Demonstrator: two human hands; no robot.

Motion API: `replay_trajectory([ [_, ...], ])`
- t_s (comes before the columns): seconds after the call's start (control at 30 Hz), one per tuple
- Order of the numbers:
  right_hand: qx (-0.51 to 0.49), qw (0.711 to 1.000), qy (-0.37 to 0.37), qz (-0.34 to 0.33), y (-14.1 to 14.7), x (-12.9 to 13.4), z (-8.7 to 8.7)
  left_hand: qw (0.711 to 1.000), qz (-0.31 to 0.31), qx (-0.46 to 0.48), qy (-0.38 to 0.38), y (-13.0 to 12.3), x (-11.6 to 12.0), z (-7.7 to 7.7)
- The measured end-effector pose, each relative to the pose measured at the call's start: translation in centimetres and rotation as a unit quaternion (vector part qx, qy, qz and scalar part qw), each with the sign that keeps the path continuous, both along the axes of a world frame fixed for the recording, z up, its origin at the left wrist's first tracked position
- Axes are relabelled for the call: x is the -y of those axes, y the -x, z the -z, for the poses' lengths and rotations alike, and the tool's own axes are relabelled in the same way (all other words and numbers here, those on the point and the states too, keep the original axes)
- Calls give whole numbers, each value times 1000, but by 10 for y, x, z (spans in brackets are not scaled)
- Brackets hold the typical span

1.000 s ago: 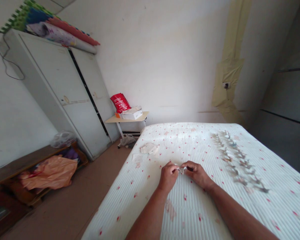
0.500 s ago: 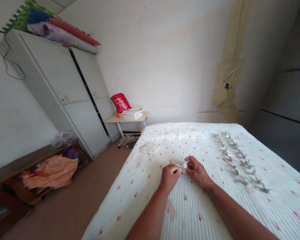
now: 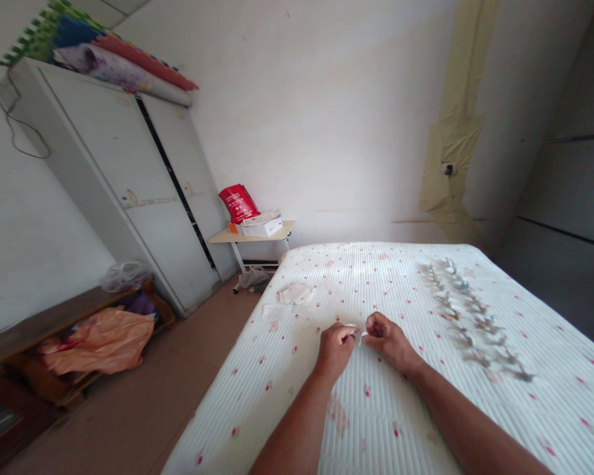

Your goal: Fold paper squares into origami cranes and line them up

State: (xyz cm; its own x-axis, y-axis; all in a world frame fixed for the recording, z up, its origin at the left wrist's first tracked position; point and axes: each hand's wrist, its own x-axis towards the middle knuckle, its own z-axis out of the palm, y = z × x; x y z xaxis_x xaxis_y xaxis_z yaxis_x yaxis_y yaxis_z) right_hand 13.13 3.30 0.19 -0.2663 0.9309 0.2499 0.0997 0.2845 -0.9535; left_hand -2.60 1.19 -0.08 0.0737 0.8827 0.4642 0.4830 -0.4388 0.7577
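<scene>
Both hands are over the middle of a white quilted bed (image 3: 371,409) with red dots. Between them is a small white piece of paper (image 3: 360,336), folded or crumpled. My left hand (image 3: 336,344) pinches its left part, fingers curled. My right hand (image 3: 383,338) has its thumb and fingertips closed on the right end. Two rows of small folded paper figures (image 3: 468,316) stand on the bed to the right. Flat paper sheets (image 3: 296,294) lie to the left, beyond my left hand.
A small table (image 3: 250,235) behind the bed bears a white box (image 3: 262,227) and a red bag (image 3: 239,203). At the left are a grey cabinet (image 3: 113,165) and a low wooden shelf with an orange plastic bag (image 3: 101,340).
The white paper between the hands has changed shape, with less of it showing at the right fingers. My right hand's fingers have curled in more; the left hand has barely moved.
</scene>
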Motion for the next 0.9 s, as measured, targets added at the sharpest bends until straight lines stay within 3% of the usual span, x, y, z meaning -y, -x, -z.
replay_trajectory([
  [0.37, 16, 999, 29, -7, 0, 0, 4, 1000, -6, -12, 2, 0, 0, -1],
  [0.63, 27, 999, 27, -3, -1, 0, 2, 998, -52, 13, 34, -3, 4, -2],
  [0.9, 13, 999, 41, -2, 1, -2, 7, 997, -31, 38, 52, -8, 7, -8],
])
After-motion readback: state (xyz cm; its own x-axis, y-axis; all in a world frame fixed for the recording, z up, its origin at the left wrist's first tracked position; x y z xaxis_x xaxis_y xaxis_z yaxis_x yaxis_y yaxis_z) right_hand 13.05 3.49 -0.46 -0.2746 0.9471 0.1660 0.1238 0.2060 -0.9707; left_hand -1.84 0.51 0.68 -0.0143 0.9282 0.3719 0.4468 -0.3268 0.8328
